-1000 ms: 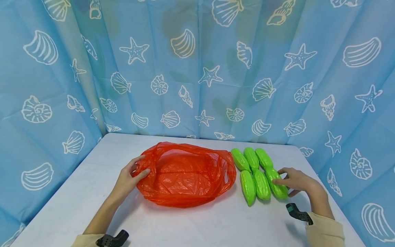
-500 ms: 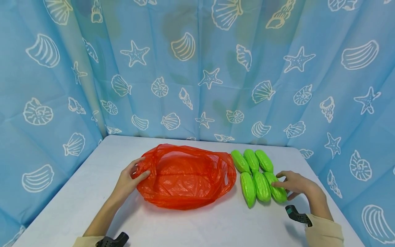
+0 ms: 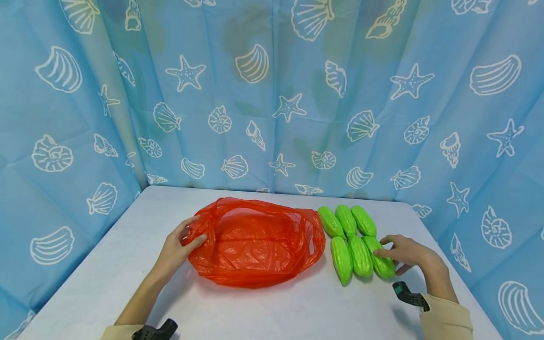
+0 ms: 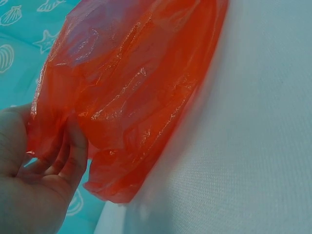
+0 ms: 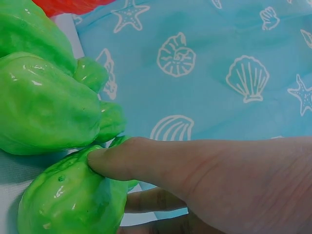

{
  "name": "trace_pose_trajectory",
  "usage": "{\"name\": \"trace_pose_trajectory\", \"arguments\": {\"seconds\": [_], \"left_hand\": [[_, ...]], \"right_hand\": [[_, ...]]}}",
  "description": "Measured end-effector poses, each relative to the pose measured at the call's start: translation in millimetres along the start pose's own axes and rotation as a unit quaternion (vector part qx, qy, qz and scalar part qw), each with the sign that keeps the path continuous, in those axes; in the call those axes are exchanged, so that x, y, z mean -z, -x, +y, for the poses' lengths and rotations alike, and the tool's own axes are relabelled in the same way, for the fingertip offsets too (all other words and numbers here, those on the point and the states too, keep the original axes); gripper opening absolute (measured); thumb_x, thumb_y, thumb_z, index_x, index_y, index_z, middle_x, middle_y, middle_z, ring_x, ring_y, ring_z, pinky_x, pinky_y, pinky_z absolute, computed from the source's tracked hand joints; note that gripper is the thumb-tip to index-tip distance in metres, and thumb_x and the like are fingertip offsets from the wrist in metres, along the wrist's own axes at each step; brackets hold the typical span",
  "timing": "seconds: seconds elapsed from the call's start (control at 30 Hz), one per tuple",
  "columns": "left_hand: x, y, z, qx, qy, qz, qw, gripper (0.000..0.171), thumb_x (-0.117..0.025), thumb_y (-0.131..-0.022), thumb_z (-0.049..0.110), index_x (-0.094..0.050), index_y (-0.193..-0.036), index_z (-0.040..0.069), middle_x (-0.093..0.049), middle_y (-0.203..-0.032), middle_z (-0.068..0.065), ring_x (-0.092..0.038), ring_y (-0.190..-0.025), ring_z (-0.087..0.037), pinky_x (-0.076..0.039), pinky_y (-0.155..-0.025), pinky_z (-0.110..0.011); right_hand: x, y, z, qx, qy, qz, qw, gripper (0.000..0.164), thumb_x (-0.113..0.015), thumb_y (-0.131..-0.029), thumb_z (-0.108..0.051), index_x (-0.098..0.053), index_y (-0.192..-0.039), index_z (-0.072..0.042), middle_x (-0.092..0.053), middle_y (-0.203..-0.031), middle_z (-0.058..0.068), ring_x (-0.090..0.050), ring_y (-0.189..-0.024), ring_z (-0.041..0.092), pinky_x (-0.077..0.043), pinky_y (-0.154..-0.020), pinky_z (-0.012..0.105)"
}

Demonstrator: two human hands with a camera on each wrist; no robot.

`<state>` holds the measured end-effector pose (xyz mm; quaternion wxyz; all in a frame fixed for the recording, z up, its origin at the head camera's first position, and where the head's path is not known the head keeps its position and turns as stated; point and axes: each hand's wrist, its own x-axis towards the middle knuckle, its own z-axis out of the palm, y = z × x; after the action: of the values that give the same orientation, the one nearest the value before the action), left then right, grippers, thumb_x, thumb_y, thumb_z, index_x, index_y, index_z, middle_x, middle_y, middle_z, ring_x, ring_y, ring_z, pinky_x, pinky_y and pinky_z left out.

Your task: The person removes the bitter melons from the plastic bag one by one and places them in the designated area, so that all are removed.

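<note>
A red plastic bag [image 3: 255, 255] lies on the table with its mouth open. My left hand [image 3: 176, 248] grips the bag's left side, thumb on one face of the film. In the left wrist view, the left hand's fingers [image 4: 73, 151] curl behind the crumpled bag [image 4: 131, 92]. To the bag's right, several glossy, bumpy green gourds lie in two rows. My right hand [image 3: 405, 252] holds the near right gourd [image 3: 381, 262]. The right wrist view has its thumb [image 5: 112, 161] on top of that gourd [image 5: 73, 195] and other fingers along its side, partly hidden.
Beside the held gourd lie the other near gourds [image 3: 360, 257], with the far row [image 3: 346, 219] behind them, close to the bag's right handle. The white table [image 3: 272, 311] ends at a blue shell-print curtain [image 3: 272, 141] at the back and sides.
Over the first half second the right hand and the near right gourd shift slightly toward the person and left, away from the far row. The left hand and bag stay put.
</note>
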<state>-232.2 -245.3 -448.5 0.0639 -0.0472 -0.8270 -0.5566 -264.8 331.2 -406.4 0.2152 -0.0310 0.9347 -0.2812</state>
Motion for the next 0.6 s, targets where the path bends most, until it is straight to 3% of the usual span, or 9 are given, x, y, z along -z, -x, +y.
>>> {"name": "trace_pose_trajectory", "arguments": {"seconds": [0.33, 0.6], "left_hand": [[-0.2, -0.1, 1.3, 0.003, -0.001, 0.003, 1.0000, 0.066, -0.069, -0.090, 0.038, -0.039, -0.148, 0.025, -0.052, -0.143, -0.012, -0.056, -0.123, -0.033, -0.059, -0.086, -0.032], [-1.2, 0.0, 0.6, 0.006, 0.000, 0.002, 1.0000, 0.067, -0.069, -0.090, 0.037, -0.039, -0.148, 0.025, -0.051, -0.144, -0.013, -0.056, -0.125, -0.034, -0.059, -0.087, -0.033]], "right_hand": [[1.1, 0.2, -0.2, 0.000, 0.006, -0.004, 1.000, 0.080, -0.062, -0.093, -0.046, -0.037, -0.140, 0.014, -0.052, -0.122, 0.035, -0.067, -0.089, 0.028, -0.062, -0.067, 0.041], [1.0, 0.7, -0.2, -0.003, 0.009, -0.006, 1.000, 0.081, -0.062, -0.093, -0.047, -0.037, -0.140, 0.014, -0.055, -0.119, 0.033, -0.067, -0.087, 0.026, -0.062, -0.067, 0.041]]}}
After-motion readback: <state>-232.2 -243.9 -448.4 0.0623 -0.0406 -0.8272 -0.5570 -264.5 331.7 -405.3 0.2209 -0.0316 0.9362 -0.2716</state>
